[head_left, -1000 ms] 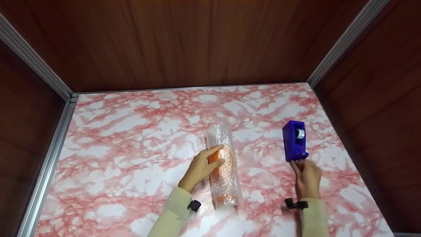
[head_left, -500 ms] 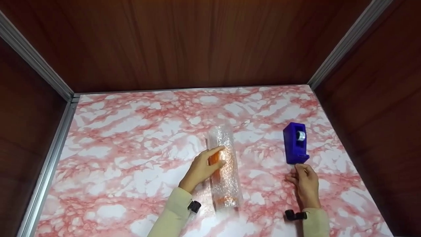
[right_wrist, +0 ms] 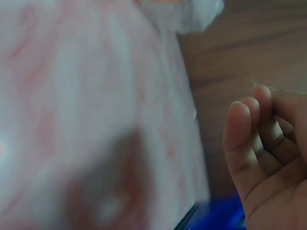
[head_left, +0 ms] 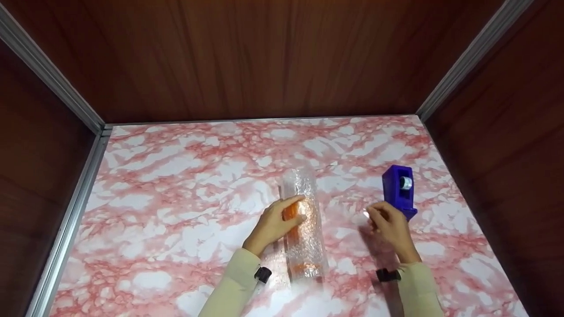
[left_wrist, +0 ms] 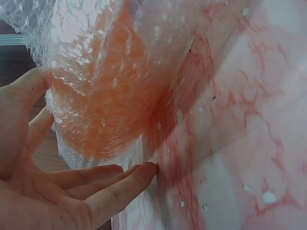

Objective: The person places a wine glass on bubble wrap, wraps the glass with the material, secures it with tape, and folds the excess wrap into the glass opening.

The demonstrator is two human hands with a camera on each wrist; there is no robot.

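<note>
A long roll of bubble wrap [head_left: 304, 251] with an orange thing [left_wrist: 103, 108] inside lies lengthwise on the table. My left hand [head_left: 273, 224] holds it from the left side, thumb and index finger over its top. In the left wrist view, other fingers [left_wrist: 120, 191] extend low beside the wrap, close to the tabletop. To the right, my right hand [head_left: 392, 226] pinches a small piece of clear tape [head_left: 366, 213] between thumb and index finger. Just behind that hand stands a purple tape dispenser [head_left: 390, 187] with a tape roll [head_left: 405, 183] in it, its near end partly hidden.
The table [head_left: 176, 198] has a red and white marbled top. Dark wood panels [head_left: 264, 57] with metal frame strips [head_left: 53, 75] enclose it at the back and both sides.
My right hand has moved from the dispenser's near end up and left toward the wrapped roll, with the tape piece showing at its fingertips. The left hand keeps its hold.
</note>
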